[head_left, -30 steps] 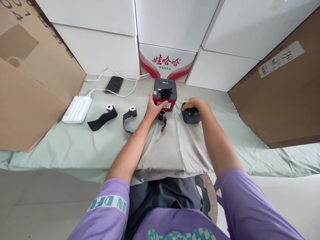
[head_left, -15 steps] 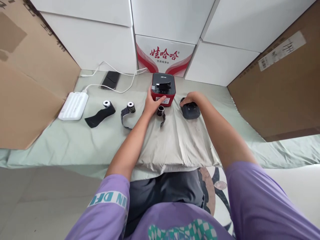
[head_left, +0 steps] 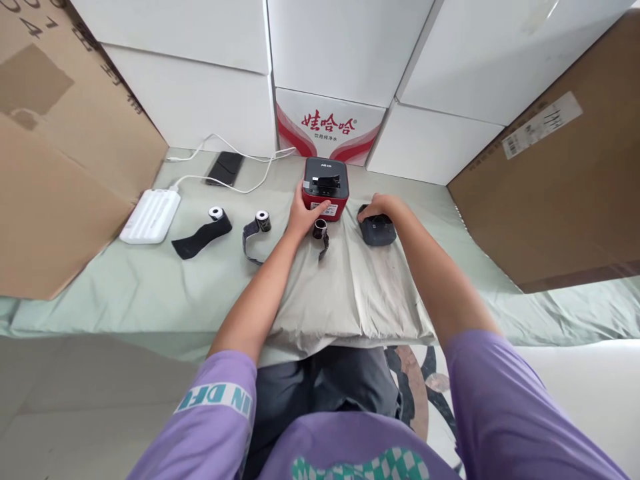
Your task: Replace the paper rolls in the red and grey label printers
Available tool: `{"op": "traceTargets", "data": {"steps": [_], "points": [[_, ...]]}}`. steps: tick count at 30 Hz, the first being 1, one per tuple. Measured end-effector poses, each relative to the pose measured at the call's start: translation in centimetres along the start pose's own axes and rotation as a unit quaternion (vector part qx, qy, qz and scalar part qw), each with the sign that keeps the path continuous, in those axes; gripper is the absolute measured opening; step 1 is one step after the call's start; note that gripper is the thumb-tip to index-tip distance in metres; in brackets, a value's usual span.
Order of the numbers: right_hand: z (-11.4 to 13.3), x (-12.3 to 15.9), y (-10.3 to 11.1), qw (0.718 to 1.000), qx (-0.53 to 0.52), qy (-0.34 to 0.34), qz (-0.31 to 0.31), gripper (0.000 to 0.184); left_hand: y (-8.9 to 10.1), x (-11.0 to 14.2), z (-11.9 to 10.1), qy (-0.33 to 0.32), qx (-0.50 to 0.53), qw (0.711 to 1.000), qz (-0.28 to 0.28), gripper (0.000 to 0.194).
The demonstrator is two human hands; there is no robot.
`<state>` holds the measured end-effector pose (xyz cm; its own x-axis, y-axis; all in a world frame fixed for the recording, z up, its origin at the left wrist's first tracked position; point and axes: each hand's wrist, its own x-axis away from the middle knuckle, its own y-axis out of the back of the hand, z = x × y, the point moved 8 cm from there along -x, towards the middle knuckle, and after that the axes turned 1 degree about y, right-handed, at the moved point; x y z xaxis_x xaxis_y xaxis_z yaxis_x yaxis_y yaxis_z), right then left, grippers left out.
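My left hand (head_left: 302, 215) grips a red label printer (head_left: 325, 189) with a black top, thumb across its front label and fingers along its left side. A short black strip (head_left: 329, 181) lies over the slot in its top. To the right, my right hand (head_left: 384, 206) is closed over the top of a smaller dark grey printer-like device (head_left: 378, 232), which rests on the cloth; some fingertips are hidden. Just in front of the red printer stands a small black roll (head_left: 320, 229) with a curled tail. Left of my forearm are two more partly unrolled rolls, one dark (head_left: 263, 221) and one black (head_left: 203, 236).
A white power bank (head_left: 151, 217) with a white cable (head_left: 220, 179) and a dark phone (head_left: 225, 168) lie at the back left. Cardboard boxes flank the cloth-covered table (head_left: 150, 287) on the left (head_left: 65, 200) and right (head_left: 565, 173). White boxes (head_left: 320, 53) are stacked behind.
The view tilts down and back up slightly. Both hands keep their hold on the two devices, and nothing on the table visibly shifts.
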<state>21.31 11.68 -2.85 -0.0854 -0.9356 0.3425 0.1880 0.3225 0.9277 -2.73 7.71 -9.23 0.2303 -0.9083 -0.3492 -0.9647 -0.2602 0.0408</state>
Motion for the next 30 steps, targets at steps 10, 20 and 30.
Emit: {"op": "traceTargets", "data": {"steps": [10, 20, 30], "points": [[-6.6, 1.3, -0.2, 0.96, -0.279, 0.022, 0.0, 0.073, -0.1, 0.0, -0.2, -0.011, -0.014, 1.0, -0.003, 0.092], [-7.6, -0.6, -4.7, 0.83, -0.51, 0.14, -0.178, 0.08, 0.5, 2.9, -9.7, -0.135, -0.093, 0.986, -0.032, 0.056], [-7.6, -0.4, -4.4, 0.812, -0.543, 0.135, -0.164, 0.064, -13.6, 11.0, -3.8, 0.164, -0.015, 0.976, 0.144, 0.074]]}}
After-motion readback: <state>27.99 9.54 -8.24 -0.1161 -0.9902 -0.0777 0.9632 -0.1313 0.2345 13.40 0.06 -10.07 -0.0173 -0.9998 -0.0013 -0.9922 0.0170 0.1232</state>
